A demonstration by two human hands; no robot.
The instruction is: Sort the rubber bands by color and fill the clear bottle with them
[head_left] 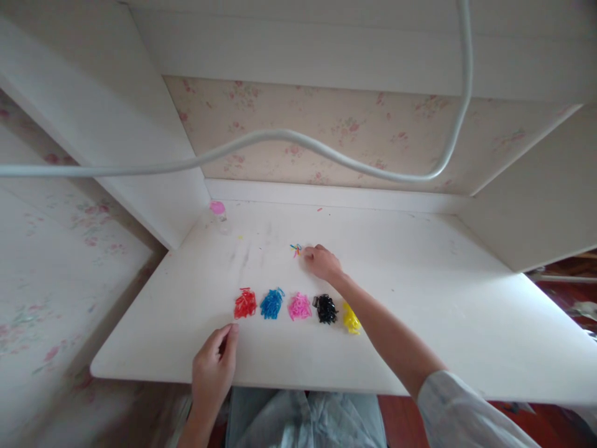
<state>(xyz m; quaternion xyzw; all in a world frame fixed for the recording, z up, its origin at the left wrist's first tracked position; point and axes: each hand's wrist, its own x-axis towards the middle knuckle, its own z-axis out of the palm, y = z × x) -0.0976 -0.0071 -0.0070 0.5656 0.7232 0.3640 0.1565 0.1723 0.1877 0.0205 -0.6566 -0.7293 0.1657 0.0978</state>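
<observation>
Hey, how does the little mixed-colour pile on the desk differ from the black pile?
The mixed pile shows several colours, blue and yellow among them; the black pile is all one colour. The mixed pile is clearly smaller than the black pile. The mixed pile lies farther back, while the black pile sits between the pink pile and yellow pile. Both are small loose pieces on the white desk.

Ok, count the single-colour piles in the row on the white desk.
5, left to right: red pile, blue pile, pink pile, black pile, yellow pile. The right forearm partly covers the yellow one and could hide more.
</observation>
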